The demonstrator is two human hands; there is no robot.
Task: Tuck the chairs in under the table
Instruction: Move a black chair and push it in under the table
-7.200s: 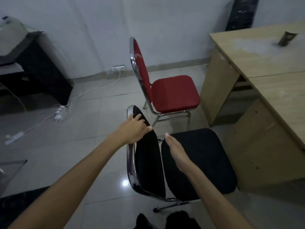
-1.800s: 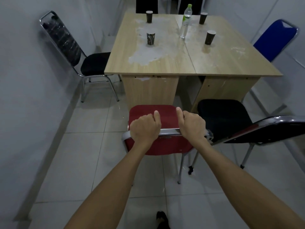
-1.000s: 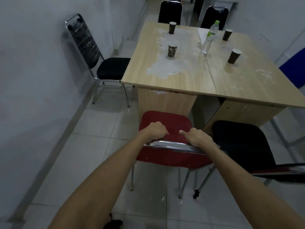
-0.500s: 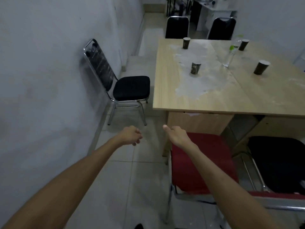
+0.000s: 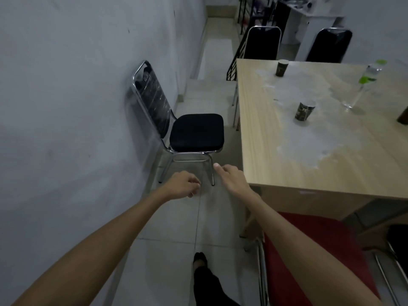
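A black chair [image 5: 196, 132] with a chrome frame stands against the left wall, its seat facing the wooden table [image 5: 276, 164] and a gap of floor between them. My left hand [image 5: 183, 186] hangs in the air short of the chair's front legs, fingers loosely curled, holding nothing. My right hand [image 5: 233, 176] reaches forward beside the table's near corner, fingers extended, empty. A red chair [image 5: 309, 250] sits at the table's near side under my right forearm. A second black seat [image 5: 399, 237] shows at the right edge.
Two black chairs [image 5: 262, 44] stand at the table's far end. Paper cups [image 5: 304, 110] and a plastic bottle [image 5: 362, 85] stand on the tabletop. A stair railing [image 5: 231, 67] lies beyond. The grey wall closes the left side. My foot [image 5: 199, 259] is on the tiled floor.
My hands have left the red chair's backrest and swung left toward the black chair by the wall. The view has turned left and moved closer to that chair.
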